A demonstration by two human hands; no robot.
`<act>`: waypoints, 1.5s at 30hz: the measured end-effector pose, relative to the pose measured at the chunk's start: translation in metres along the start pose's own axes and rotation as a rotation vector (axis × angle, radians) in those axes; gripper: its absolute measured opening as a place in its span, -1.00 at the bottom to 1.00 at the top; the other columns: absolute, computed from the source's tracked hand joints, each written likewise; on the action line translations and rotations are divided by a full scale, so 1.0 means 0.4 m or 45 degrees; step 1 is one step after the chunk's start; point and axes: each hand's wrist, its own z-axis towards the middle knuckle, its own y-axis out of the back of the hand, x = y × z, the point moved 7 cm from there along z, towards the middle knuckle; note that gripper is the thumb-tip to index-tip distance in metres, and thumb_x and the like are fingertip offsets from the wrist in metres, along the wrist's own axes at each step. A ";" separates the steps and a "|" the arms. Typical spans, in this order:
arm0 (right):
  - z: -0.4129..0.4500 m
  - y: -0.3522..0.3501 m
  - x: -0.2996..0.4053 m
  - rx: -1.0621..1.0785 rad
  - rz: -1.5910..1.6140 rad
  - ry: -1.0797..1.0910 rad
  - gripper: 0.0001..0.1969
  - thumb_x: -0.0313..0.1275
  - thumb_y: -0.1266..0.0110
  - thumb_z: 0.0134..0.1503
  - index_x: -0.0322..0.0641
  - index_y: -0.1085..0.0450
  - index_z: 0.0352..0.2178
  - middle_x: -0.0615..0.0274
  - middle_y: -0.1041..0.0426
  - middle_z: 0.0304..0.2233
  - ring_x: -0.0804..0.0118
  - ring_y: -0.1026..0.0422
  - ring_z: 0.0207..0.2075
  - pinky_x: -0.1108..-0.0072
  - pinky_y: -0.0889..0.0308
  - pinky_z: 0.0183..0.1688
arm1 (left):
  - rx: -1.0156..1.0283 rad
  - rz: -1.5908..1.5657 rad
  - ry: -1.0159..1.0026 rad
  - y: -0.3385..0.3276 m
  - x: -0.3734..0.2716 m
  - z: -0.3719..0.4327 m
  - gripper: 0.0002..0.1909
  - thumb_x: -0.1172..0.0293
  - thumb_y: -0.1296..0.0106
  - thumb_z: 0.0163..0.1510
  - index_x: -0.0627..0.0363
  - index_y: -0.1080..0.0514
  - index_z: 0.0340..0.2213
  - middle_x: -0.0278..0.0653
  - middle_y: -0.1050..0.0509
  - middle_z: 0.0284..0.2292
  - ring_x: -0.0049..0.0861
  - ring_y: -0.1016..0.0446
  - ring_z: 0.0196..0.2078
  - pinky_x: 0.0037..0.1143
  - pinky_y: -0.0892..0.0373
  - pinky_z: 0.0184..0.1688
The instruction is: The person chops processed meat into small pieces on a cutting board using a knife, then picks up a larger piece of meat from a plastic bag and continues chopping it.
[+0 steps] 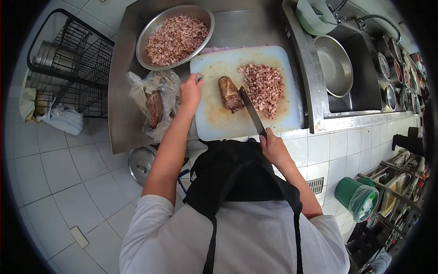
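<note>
My right hand [275, 149] grips a knife [254, 111], its blade lying over the white cutting board [209, 126] with the tip between a browned piece of meat [230, 94] and a heap of diced meat [264, 88]. At the board's left edge is my left hand [191, 91], its thumb and forefinger near a small scrap; whether the fingers pinch it cannot be made out. Left of that hand, a clear plastic bag [138, 82] holds more browned meat [155, 109]. Behind it stands a steel bowl [141, 51] full of diced meat [178, 40].
A sink [368, 73] with a steel basin [333, 66] lies right of the steel counter [119, 113]. A black wire rack [90, 61] stands left. On the floor are a round metal lid [140, 162] and a green bin [349, 193], the latter at lower right.
</note>
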 end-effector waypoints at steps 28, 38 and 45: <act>-0.052 -0.003 -0.019 0.143 0.215 0.002 -0.66 -0.40 -0.03 0.23 -0.29 -0.21 -0.01 -0.34 -0.52 -0.38 -0.42 -0.49 -0.25 -0.02 -0.38 -0.17 | 0.276 -0.417 0.166 -0.132 -0.091 -0.164 -0.17 0.33 -0.31 -0.04 0.22 -0.14 0.20 0.06 -0.52 -0.09 -0.17 -0.55 -0.15 -0.30 -0.44 -0.02; -0.067 0.003 -0.044 0.038 0.251 -0.024 -0.69 -0.39 -0.01 0.25 -0.28 -0.22 -0.03 -0.32 -0.53 -0.36 -0.41 -0.50 -0.25 0.00 -0.38 -0.17 | 0.443 0.038 -0.239 -0.124 -0.192 -0.198 -0.10 0.31 -0.35 -0.18 0.22 -0.16 0.16 0.11 -0.43 0.02 0.01 -0.38 0.11 -0.23 -0.31 0.19; -0.067 -0.002 -0.047 0.050 0.265 -0.008 -0.70 -0.39 0.01 0.25 -0.33 -0.22 -0.05 -0.34 -0.53 -0.36 -0.41 -0.50 -0.25 0.00 -0.39 -0.16 | 0.488 0.001 -0.016 -0.077 -0.140 -0.188 -0.10 0.25 -0.37 -0.12 0.11 -0.15 0.20 0.08 -0.51 -0.07 0.01 -0.52 -0.04 -0.26 -0.40 0.05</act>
